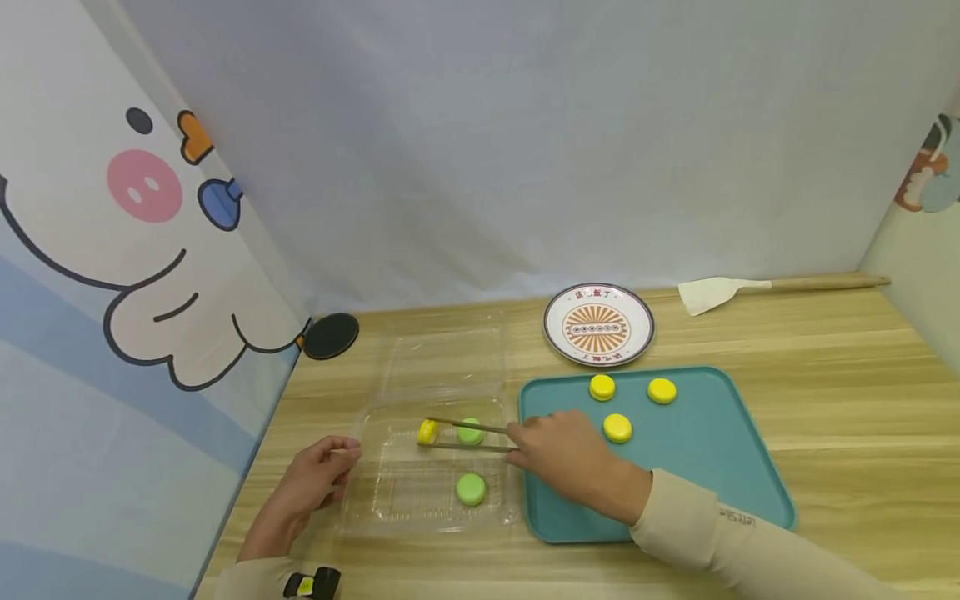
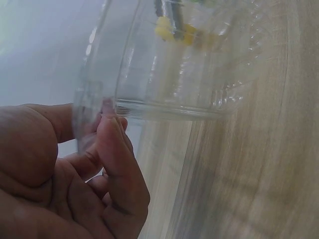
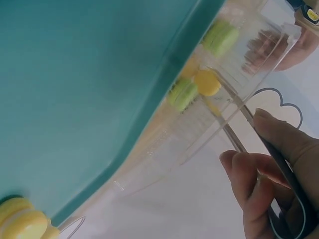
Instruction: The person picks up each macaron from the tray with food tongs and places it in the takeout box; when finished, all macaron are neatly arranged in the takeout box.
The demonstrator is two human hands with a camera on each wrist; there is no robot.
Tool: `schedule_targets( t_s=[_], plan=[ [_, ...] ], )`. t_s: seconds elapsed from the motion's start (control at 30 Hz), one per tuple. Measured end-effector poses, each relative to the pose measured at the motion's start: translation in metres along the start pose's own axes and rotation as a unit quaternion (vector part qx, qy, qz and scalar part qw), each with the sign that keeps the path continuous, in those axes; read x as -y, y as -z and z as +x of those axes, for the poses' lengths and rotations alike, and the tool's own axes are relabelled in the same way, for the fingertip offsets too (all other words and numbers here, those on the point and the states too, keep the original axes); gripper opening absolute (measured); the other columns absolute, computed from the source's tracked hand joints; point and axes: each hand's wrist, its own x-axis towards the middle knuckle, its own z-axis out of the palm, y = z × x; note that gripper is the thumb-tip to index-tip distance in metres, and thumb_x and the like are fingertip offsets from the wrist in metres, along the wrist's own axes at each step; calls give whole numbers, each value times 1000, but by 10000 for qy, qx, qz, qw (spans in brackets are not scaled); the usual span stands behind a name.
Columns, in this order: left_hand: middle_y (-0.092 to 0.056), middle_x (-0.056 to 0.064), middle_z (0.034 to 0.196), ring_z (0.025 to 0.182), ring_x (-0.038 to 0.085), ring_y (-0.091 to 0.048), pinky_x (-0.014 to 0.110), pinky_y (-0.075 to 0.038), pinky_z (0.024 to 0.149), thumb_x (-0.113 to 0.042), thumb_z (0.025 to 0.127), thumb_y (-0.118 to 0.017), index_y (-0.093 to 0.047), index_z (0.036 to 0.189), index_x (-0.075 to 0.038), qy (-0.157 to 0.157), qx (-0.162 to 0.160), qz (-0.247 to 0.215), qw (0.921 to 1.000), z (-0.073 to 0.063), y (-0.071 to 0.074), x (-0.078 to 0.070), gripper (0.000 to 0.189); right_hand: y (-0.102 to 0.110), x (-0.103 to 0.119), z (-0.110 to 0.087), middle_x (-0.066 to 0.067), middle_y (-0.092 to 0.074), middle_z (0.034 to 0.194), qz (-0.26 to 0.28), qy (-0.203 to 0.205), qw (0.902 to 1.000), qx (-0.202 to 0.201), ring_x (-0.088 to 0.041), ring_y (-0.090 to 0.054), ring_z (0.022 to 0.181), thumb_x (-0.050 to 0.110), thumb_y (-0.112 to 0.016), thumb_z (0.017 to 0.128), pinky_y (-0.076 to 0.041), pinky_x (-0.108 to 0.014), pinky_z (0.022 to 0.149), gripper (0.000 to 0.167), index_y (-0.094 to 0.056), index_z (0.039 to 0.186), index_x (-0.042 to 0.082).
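My right hand [image 1: 562, 454] grips a pair of metal tongs [image 3: 234, 99] that reach leftward over a clear plastic container [image 1: 420, 508]. Between the tong tips is a yellow macaron [image 1: 427, 432], tilted on its edge. Two green macarons [image 1: 471, 489] sit in the container's right half, one of them partly behind the tongs. With thumb and fingers, my left hand [image 1: 318, 475] pinches the container's left rim, which shows closely in the left wrist view [image 2: 94, 124]. The container's clear lid [image 1: 442, 354] lies folded back behind it.
A teal tray [image 1: 720, 450] to the right holds three yellow macarons [image 1: 618, 428]. Behind it stands a patterned plate [image 1: 598, 325]. A spatula [image 1: 780, 286] with a wooden handle lies at the back right, and a black round object [image 1: 331, 336] at the back left.
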Motion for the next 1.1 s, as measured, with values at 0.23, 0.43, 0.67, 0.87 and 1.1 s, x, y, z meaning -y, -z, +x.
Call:
schedule_targets(
  t_s=[0.23, 0.43, 0.67, 0.87, 1.1],
  plan=[
    [-49, 2, 77, 63, 15, -44, 30, -43, 58, -23, 105, -58, -54, 126, 1, -31, 19, -41, 10000, 0, 0, -4, 33, 5, -3, -4, 3, -59, 61, -128, 1, 9999, 27, -13, -56, 48, 35, -82, 84, -42, -29, 39, 28, -65, 79, 13],
    [-50, 2, 77, 63, 14, -44, 29, -43, 57, -23, 105, -58, -54, 126, 1, -49, 35, -66, 10000, 1, -1, -3, 33, 5, -3, -3, 3, -59, 61, -109, 39, 9999, 7, -13, -56, 48, 34, -82, 84, -43, -30, 39, 29, -63, 77, 13],
    [-50, 2, 77, 63, 14, -45, 30, -44, 58, -24, 105, -58, -54, 127, 0, -10, 15, -40, 10000, 1, -2, -2, 33, 5, -2, -3, 3, -59, 61, -154, 10, 9999, -70, -13, -54, 47, 36, -83, 83, -42, -30, 38, 32, -62, 77, 13],
    [-50, 2, 77, 63, 15, -45, 31, -44, 58, -24, 105, -58, -55, 127, 0, 22, -5, 20, 10000, -1, -1, -1, 33, 7, -4, -7, 5, -58, 61, 76, -67, 9999, -80, -9, -49, 45, 35, -82, 84, -37, -26, 38, 30, -61, 80, 14],
    [-49, 2, 74, 60, 14, -43, 30, -42, 57, -24, 105, -58, -55, 126, 0, 49, 20, -9, 10000, 0, -1, -2, 32, 0, -13, -17, 6, -61, 64, 391, -35, 9977, -551, -7, -51, 47, 36, -84, 82, -36, -23, 39, 29, -67, 87, 13]
  ],
)
